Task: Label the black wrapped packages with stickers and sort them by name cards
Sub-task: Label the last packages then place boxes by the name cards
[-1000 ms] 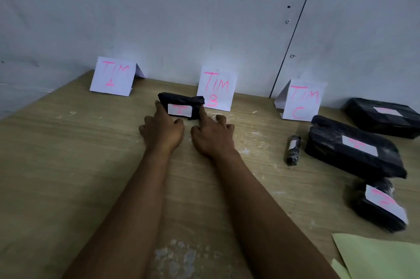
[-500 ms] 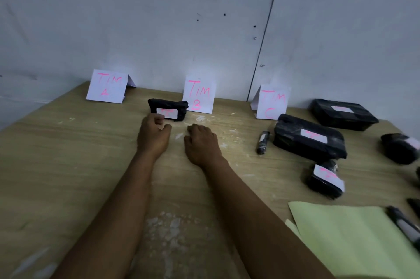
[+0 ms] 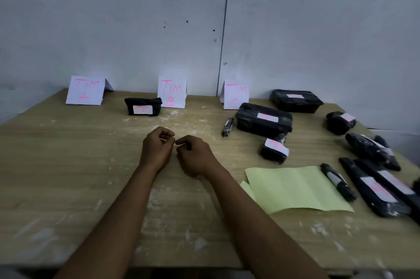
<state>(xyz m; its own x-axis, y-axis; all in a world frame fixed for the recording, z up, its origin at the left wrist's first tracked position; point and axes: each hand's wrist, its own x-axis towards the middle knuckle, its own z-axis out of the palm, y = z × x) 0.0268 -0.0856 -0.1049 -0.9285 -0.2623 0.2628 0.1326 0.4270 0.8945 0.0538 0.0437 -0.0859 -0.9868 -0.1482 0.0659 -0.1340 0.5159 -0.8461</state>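
Observation:
A small black wrapped package (image 3: 143,106) with a white sticker stands at the back between the TIM A card (image 3: 85,90) and the TIM B card (image 3: 172,93), close to B. The TIM C card (image 3: 235,94) stands further right. My left hand (image 3: 156,151) and my right hand (image 3: 195,156) rest side by side mid-table, well short of that package, with fingers curled and nothing in them. Several more stickered black packages lie to the right: a large one (image 3: 263,119), a flat one (image 3: 295,100) and a small one (image 3: 273,150).
A pale green sheet (image 3: 293,187) lies at the right front with a black marker (image 3: 337,182) on its edge. Another wrapped stick (image 3: 227,127) lies below card C. Long black packages (image 3: 375,190) crowd the right edge. The wall stands right behind the cards.
Both hands let go of the small package near card B and drew back toward me, fingers curling in. The view rose and widened to the right.

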